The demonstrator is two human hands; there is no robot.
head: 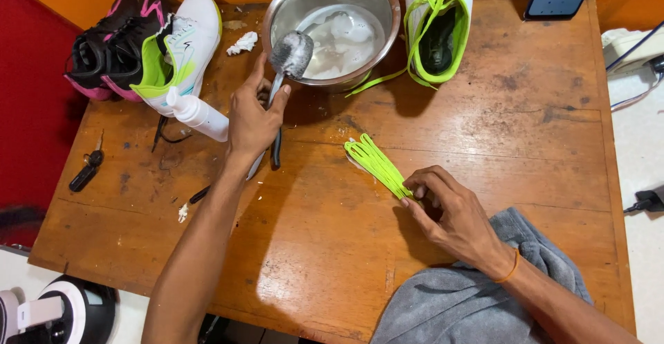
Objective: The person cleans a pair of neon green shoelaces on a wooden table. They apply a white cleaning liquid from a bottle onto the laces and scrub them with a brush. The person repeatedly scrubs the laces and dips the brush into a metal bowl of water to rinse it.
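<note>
Grey cloth (477, 295) lying nearest; right hand (449, 212) pinching limp neon-green shoelace bundle (377, 165) mid-counter, likely light, floppy, best gripped at gathered end. Left hand (252, 112) grasping soapy long-handled brush (290, 57) beside steel bowl (277, 12).

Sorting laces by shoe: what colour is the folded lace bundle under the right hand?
Neon yellow-green lace bundle, pinned by the right hand; head view.
</note>
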